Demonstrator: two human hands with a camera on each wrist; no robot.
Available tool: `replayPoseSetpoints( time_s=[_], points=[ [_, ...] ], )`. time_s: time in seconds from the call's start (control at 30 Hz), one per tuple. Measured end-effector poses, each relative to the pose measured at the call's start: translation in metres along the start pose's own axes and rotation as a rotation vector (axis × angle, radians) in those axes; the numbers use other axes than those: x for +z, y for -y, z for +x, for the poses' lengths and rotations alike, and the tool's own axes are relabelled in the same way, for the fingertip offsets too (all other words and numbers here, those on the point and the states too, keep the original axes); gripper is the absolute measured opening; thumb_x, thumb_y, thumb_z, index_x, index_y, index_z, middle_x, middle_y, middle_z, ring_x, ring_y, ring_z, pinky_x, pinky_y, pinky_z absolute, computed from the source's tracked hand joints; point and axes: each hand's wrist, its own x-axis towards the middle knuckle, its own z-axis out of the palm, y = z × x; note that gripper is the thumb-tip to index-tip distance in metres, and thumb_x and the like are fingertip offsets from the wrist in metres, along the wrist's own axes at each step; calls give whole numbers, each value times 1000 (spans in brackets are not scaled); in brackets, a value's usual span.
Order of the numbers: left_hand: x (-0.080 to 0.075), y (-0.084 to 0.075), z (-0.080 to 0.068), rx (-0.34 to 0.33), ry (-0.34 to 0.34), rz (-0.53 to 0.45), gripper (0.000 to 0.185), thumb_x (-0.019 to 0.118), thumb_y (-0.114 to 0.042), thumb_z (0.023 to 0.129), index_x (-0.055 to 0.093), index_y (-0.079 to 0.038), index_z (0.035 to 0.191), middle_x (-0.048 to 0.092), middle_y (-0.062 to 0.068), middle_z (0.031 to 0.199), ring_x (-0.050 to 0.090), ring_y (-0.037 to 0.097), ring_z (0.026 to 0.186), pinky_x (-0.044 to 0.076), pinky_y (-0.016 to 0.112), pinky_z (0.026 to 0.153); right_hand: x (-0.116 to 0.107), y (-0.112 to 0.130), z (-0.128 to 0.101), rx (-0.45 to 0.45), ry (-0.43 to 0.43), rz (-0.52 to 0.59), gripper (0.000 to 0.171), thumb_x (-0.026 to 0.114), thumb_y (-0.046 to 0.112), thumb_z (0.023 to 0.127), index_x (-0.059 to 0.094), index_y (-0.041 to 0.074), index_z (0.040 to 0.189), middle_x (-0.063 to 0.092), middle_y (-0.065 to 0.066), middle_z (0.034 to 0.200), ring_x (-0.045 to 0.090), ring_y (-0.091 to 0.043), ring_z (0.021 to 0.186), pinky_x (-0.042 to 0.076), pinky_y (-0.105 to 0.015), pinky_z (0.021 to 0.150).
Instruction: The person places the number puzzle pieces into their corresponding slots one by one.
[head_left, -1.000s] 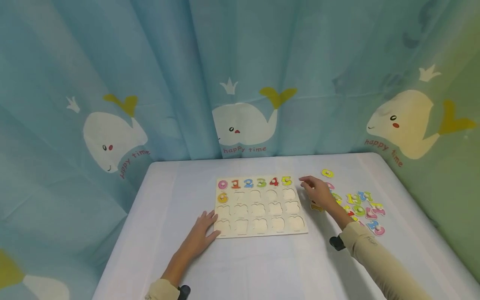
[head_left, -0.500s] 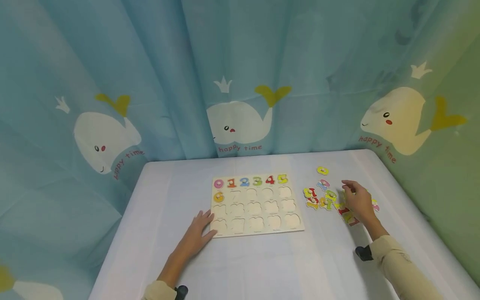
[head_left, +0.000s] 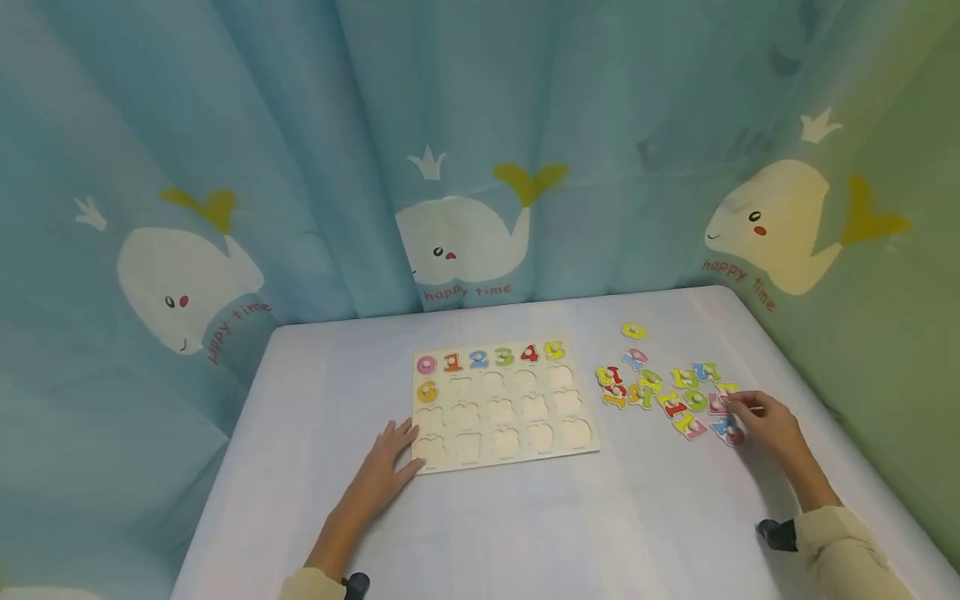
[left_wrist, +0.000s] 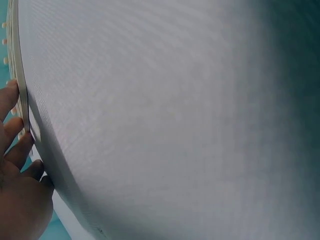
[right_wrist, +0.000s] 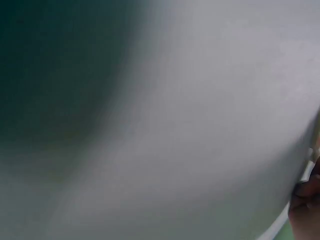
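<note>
Right hand (head_left: 768, 425) pinches a pink number piece (head_left: 718, 403) in the pile right of the puzzle board (head_left: 502, 406); left hand (head_left: 384, 468) rests flat on its corner. Crowded neighbours may scatter.

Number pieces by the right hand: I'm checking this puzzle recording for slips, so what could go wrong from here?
The right hand reaches into the loose number pieces, which lie crowded and overlapping, so picking one might drag or scatter its neighbours. That pile sits near the table's right edge, so a nudged piece could slide off. The left hand only rests flat on a corner of the puzzle board, which may shift.
</note>
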Motion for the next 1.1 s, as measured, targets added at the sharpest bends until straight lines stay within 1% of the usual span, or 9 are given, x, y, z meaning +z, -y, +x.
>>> replayPoseSetpoints(
  time_s=[0.07, 0.13, 0.27, 0.33, 0.47, 0.63, 0.73, 0.87, 1.1],
  points=[
    [-2, 1, 0, 2, -7, 1, 55, 66, -24, 89, 48, -1, 136, 38, 13, 146, 21, 37, 138, 17, 53, 110, 1, 0, -5, -50, 10, 5, 47, 48, 35, 98, 51, -7, 121, 53, -26, 111, 51, -35, 96, 43, -31, 64],
    [-3, 2, 0, 4, -6, -2, 55, 65, -24, 89, 48, -1, 136, 38, 13, 146, 20, 37, 138, 16, 53, 110, 4, 3, -9, -105, 5, 17, 43, 52, 32, 97, 53, -4, 120, 56, -22, 107, 53, -22, 90, 43, -26, 59],
    [-3, 1, -1, 11, -3, -16, 55, 65, -23, 89, 48, 0, 136, 38, 13, 146, 19, 36, 138, 15, 52, 111, 11, 10, -14, -206, 45, 36, 38, 63, 25, 92, 55, -4, 116, 61, -14, 99, 49, -3, 79, 45, -21, 57],
    [-3, 1, -2, 11, -9, -20, 54, 65, -23, 89, 48, 0, 135, 38, 14, 145, 20, 37, 138, 15, 51, 111, 15, 13, -15, -226, 75, 28, 39, 66, 23, 90, 55, -5, 114, 62, -13, 97, 50, -4, 80, 45, -21, 59],
    [-2, 0, -3, 11, -9, -11, 54, 65, -23, 89, 49, 0, 135, 39, 14, 145, 21, 36, 138, 16, 51, 110, 21, 19, -14, -200, 74, -34, 38, 62, 23, 92, 54, -6, 116, 60, -15, 97, 54, -21, 84, 44, -24, 59],
    [-3, 1, -3, -1, -4, 7, 54, 65, -23, 89, 48, -1, 136, 38, 13, 145, 20, 36, 138, 16, 51, 110, 22, 30, -2, -175, 64, -39, 38, 52, 24, 97, 51, -4, 122, 56, -21, 102, 52, -28, 80, 46, -29, 48],
    [-3, 0, -3, -3, -10, 7, 54, 65, -23, 89, 49, -1, 136, 39, 13, 145, 20, 36, 138, 16, 51, 110, 25, 39, 10, -198, 54, -26, 37, 51, 25, 97, 52, -3, 122, 57, -22, 104, 54, -30, 83, 48, -33, 52],
    [-3, -1, -3, -1, -12, -3, 54, 64, -23, 90, 48, -1, 136, 38, 13, 146, 20, 36, 138, 16, 51, 111, 31, 53, 23, -201, 55, 1, 38, 51, 25, 97, 52, -2, 124, 58, -22, 110, 53, -34, 96, 46, -36, 68],
    [-2, -1, -2, 3, -10, -7, 54, 64, -23, 90, 48, -1, 136, 38, 13, 146, 20, 35, 138, 15, 50, 111, 38, 60, 34, -180, 28, 36, 37, 45, 22, 99, 52, -3, 125, 56, -24, 114, 51, -33, 98, 43, -37, 72]
  ],
)
